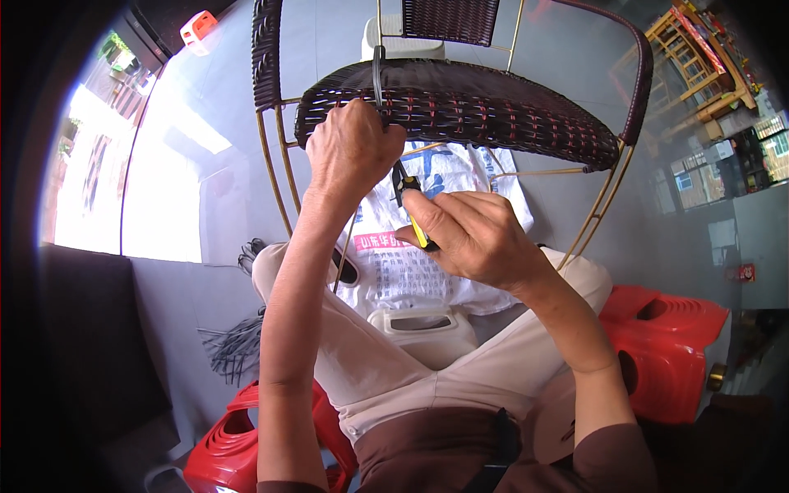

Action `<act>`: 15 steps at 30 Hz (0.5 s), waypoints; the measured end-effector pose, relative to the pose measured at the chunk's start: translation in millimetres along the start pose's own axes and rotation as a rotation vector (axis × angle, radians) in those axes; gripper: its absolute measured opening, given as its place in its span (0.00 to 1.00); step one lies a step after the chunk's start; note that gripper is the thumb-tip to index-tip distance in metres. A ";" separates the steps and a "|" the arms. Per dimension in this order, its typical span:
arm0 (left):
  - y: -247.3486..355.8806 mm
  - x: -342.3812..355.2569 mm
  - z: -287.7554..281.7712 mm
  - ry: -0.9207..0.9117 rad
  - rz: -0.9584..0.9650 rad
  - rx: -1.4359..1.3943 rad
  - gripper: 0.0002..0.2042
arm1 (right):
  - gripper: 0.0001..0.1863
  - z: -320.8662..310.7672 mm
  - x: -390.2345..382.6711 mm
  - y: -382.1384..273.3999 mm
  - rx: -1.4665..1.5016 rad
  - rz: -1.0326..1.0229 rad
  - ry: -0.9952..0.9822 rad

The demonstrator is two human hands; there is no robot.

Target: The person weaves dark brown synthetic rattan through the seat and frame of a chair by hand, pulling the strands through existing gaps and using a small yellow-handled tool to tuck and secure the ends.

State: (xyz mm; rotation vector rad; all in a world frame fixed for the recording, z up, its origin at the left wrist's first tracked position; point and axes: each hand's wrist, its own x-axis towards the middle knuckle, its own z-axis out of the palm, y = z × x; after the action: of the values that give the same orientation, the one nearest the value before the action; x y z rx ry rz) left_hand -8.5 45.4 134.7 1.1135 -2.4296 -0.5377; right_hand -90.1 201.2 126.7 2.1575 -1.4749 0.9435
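Note:
In front of me is a woven chair (493,115) with a dark brown seat flecked with red and thin gold-coloured metal legs. My left hand (352,148) is closed at the front edge of the seat, gripping a flat dark grey strip (378,78) that runs over the seat from behind. A dark end of strip shows below this hand, close to the tool. My right hand (485,234), lower and to the right, is closed around a yellow-and-black utility knife (421,228). Its tip points up toward the left hand; the blade itself cannot be made out.
A white printed sack (411,275) lies under the chair. Between my legs stands a whitish plastic stool (421,322). Red plastic stools (670,337) flank me. Loose dark strips (234,349) lie on the floor at left. Wooden furniture (699,62) stands far right.

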 end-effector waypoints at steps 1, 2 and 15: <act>-0.8 0.8 0.8 0.025 0.023 -0.001 0.13 | 0.15 -0.1 -0.3 0.8 0.000 -0.009 0.004; 0.1 2.7 -4.6 -0.095 -0.012 -0.019 0.12 | 0.15 -0.2 -0.5 1.1 -0.002 -0.006 0.005; -37.8 -26.1 -1.5 -0.434 -0.241 -0.987 0.06 | 0.22 -7.8 2.0 3.7 0.114 0.171 0.024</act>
State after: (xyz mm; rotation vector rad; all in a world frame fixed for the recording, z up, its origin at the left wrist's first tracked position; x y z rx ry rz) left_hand 31.2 42.5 111.6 0.8674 -1.8522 -1.9391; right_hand -95.5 203.3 133.4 2.1151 -1.6521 1.1331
